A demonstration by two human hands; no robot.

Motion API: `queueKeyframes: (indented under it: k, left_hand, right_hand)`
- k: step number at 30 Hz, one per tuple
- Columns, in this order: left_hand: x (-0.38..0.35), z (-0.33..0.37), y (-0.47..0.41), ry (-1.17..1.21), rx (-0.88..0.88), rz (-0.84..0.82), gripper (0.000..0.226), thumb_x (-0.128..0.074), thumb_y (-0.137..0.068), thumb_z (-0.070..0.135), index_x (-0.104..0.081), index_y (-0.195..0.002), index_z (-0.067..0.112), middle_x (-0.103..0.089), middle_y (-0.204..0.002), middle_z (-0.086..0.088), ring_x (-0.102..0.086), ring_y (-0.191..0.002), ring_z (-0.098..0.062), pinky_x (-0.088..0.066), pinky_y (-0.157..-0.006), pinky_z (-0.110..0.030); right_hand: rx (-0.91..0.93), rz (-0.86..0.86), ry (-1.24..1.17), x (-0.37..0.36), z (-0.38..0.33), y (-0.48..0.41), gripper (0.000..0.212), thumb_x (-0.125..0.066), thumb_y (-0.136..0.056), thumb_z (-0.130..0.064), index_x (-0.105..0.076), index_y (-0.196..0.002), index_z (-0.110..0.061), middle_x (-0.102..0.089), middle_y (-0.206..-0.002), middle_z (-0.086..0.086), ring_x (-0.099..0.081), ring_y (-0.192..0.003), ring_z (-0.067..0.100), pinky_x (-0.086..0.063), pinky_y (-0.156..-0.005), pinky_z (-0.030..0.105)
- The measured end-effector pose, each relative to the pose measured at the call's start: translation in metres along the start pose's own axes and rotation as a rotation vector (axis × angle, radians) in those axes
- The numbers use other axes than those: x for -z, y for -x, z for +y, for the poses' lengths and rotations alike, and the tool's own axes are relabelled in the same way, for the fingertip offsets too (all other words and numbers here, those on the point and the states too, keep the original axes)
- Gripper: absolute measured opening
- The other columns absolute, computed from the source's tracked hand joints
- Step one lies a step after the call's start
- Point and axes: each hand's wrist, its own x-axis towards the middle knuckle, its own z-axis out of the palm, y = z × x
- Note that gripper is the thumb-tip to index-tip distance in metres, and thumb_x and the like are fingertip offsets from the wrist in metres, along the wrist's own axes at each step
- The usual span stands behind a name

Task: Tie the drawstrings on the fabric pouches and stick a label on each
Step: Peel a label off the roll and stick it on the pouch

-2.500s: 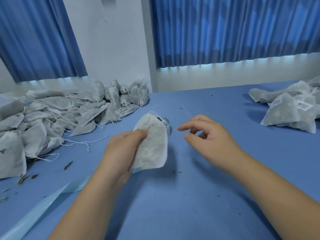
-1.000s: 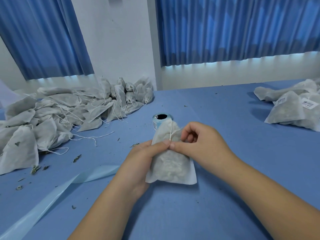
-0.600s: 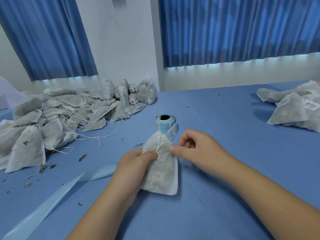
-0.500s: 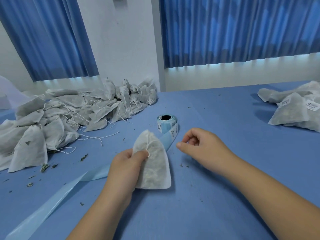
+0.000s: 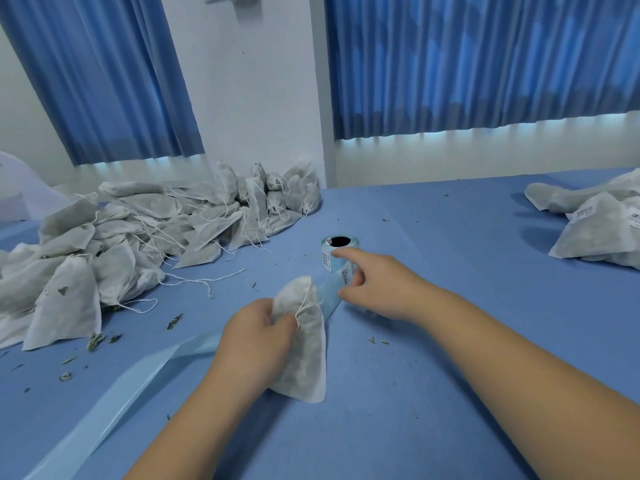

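My left hand [image 5: 258,332] grips a white fabric pouch [image 5: 306,362] near its gathered neck, and the pouch's lower end rests on the blue table [image 5: 433,393]. A thin drawstring [image 5: 302,308] hangs from the neck. Just beyond stands a small label roll [image 5: 337,245] with a light-blue backing. My right hand [image 5: 379,285] is at the roll: the index finger lies on its top, and the thumb and another finger pinch a white label [image 5: 346,274] at the side.
A big pile of pouches with loose strings [image 5: 138,237] fills the left of the table. Labelled pouches [image 5: 595,233] lie at the right edge. Light-blue backing strip [image 5: 114,400] trails from the roll to the lower left. Dry leaf crumbs are scattered about.
My right hand has let go of the drawstring and moved forward onto the label roll. My left hand has kept its hold on the pouch and lowered it a little.
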Motion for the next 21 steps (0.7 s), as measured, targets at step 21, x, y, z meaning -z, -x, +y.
queueKeyframes:
  k: [21]
  left_hand:
    - [0.004,0.015,-0.035,-0.044,-0.074,-0.030,0.018,-0.057,-0.084,0.018,-0.062,-0.083,0.001,-0.062,-0.075,-0.012,-0.052,-0.068,-0.022,-0.037,-0.058,-0.031]
  right_hand:
    - [0.036,0.066,-0.094,-0.032,-0.010,-0.011,0.014,-0.059,-0.083,-0.019,-0.052,-0.074,-0.027,-0.065,-0.067,-0.004,-0.058,-0.048,0.006,-0.047,-0.058,0.025]
